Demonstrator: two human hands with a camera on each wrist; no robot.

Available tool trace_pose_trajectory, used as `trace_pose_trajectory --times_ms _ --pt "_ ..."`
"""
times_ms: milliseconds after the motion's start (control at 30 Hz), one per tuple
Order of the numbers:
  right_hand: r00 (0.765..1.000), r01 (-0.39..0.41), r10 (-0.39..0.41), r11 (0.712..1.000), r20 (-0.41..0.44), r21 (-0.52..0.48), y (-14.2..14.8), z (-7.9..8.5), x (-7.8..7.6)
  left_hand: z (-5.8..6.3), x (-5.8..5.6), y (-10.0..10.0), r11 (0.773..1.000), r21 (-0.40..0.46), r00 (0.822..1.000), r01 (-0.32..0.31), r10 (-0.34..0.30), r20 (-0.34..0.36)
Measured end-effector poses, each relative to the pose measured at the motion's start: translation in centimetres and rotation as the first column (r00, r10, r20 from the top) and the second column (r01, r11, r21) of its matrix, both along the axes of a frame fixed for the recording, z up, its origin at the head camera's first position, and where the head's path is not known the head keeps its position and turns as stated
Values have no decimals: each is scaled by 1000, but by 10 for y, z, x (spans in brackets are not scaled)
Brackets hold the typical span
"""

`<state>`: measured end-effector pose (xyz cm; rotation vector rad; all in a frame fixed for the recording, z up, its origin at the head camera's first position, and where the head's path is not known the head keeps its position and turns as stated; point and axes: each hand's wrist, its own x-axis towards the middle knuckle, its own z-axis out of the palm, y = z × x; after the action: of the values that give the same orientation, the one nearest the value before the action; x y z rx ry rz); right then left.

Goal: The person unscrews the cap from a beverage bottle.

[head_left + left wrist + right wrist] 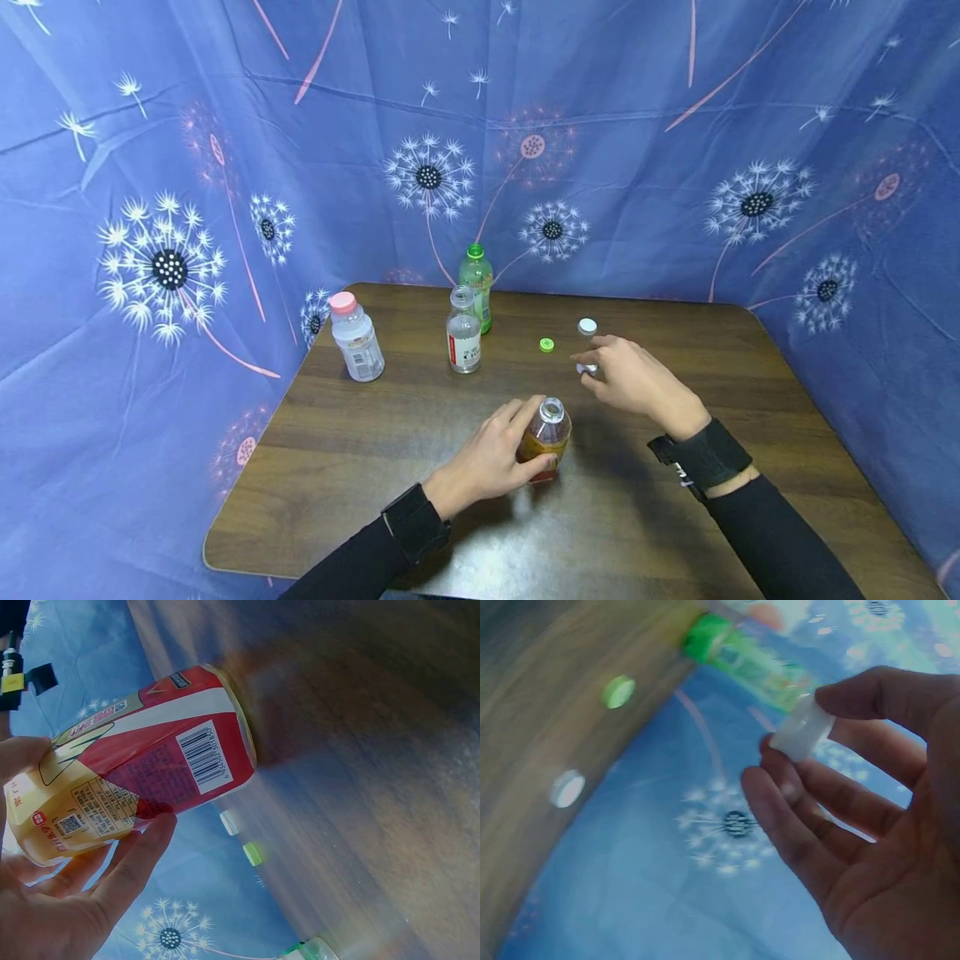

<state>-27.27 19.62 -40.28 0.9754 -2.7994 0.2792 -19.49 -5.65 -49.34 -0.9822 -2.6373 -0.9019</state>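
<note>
My left hand (487, 458) grips a bottle (551, 429) with an uncapped mouth. Its red and yellow label (150, 765), with a barcode, fills much of the left wrist view; thumb and fingers lie on opposite sides of it. To the right and farther back, my right hand (637, 379) is raised over the table. Between its thumb and fingertips it pinches a white bottle cap (804, 730). Beyond that hand a second white cap (587, 326) lies on the table, and a green cap (547, 344) lies left of it.
On the brown table (337, 467) stand a clear bottle (465, 342) without a cap, an uncapped green bottle (477, 279) behind it, and a pink-capped bottle (358, 342) at the left. A blue dandelion-print cloth (337, 208) hangs around the table's back and sides.
</note>
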Motion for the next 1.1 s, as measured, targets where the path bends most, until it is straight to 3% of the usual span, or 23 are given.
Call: trace_pose_trajectory --times_ms 400,767,1100 --pt "987 -162 162 987 1 -23 -17 38 42 2 1 2 1000 1 1000 -7 7 -23" --pt "957 -288 288 957 12 5 -37 48 62 1 3 1 1000 -6 999 11 -11 -43" --pt "954 -297 299 953 -24 51 -45 45 67 2 3 1 1000 14 998 20 -19 -52"
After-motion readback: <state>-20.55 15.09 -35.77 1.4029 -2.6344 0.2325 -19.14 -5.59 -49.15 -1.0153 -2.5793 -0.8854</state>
